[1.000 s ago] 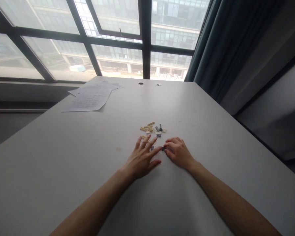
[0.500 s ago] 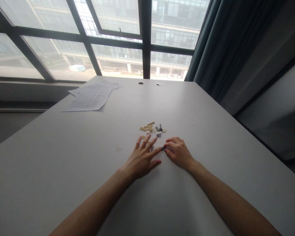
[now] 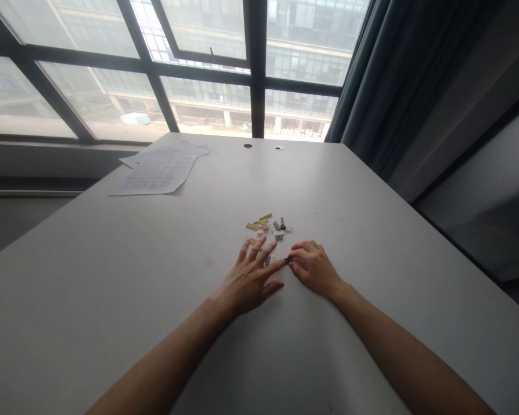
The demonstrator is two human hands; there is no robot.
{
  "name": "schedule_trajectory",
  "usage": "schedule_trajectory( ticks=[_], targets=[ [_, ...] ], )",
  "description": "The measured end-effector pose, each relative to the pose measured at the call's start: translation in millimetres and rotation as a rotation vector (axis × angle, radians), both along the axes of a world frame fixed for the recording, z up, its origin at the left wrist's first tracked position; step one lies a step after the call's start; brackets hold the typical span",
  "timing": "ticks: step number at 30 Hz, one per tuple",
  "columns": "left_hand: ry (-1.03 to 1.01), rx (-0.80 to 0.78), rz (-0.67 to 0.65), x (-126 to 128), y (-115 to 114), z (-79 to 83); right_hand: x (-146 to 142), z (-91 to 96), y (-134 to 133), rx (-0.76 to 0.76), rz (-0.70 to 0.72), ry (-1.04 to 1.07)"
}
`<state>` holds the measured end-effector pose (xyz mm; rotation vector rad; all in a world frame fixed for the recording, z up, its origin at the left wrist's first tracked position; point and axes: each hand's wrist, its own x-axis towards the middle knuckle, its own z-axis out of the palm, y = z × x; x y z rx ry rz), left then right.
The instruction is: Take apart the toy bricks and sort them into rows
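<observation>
My left hand (image 3: 251, 274) lies on the grey table (image 3: 155, 259) with its fingers spread, the index fingertip touching a small dark brick (image 3: 288, 261). My right hand (image 3: 313, 266) rests beside it with fingers curled, pinching that same dark brick from the right. A small grey piece (image 3: 267, 261) shows between my left fingers. Just beyond both hands lies a small pile of several tan, white and grey toy bricks (image 3: 269, 226).
Printed paper sheets (image 3: 160, 169) lie at the table's far left. Two small cable holes (image 3: 248, 146) sit near the far edge by the window. A dark curtain (image 3: 398, 80) hangs at the right, close to the table's right edge.
</observation>
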<state>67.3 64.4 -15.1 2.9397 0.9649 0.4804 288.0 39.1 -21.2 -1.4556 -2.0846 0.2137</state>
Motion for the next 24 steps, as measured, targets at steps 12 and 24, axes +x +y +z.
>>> schedule_trajectory(
  ticks=[12,24],
  targets=[
    [-0.006,0.001,-0.002,0.1,-0.6,0.7,-0.2,0.9,-0.1,0.002,-0.004,0.013],
    [-0.272,0.073,0.183,-3.7,1.9,4.0,0.1,0.6,-0.1,-0.008,-0.012,0.034]
  ],
)
